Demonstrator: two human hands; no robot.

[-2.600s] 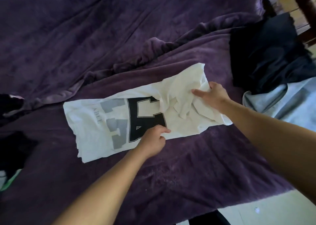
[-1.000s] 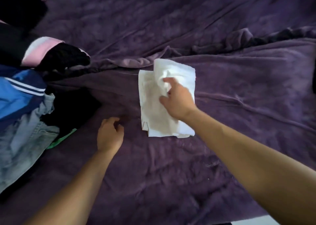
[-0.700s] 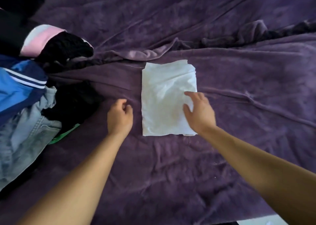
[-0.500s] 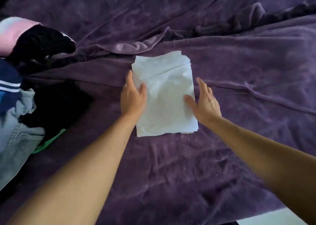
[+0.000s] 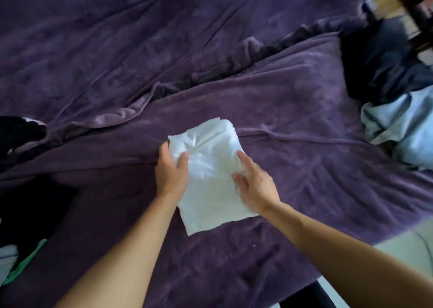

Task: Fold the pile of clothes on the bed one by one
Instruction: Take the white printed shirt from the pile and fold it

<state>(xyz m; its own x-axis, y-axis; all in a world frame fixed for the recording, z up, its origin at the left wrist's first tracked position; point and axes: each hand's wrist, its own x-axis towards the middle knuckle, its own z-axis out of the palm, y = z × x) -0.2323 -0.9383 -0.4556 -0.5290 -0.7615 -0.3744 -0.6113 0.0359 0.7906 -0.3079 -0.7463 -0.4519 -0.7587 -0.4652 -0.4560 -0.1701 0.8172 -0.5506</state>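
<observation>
A white T-shirt, folded into a small rectangle, sits in the middle of the purple blanket. My left hand grips its left edge, thumb on top and fingers under the cloth. My right hand holds the right edge the same way, fingers curled round the fabric. The far end of the fold bulges up a little between the hands. Unfolded clothes lie at the left edge, dark pieces with a bit of green and pale cloth.
A second heap at the right holds a dark navy garment and a light blue one. A ridge in the blanket runs diagonally behind the shirt. The bed's near edge and pale floor show at the lower right.
The long shirt was folded into a small rectangle and smoothed. Both hands went from lying flat beside it to gripping its two sides. The view swung right, bringing the right-hand heap into sight.
</observation>
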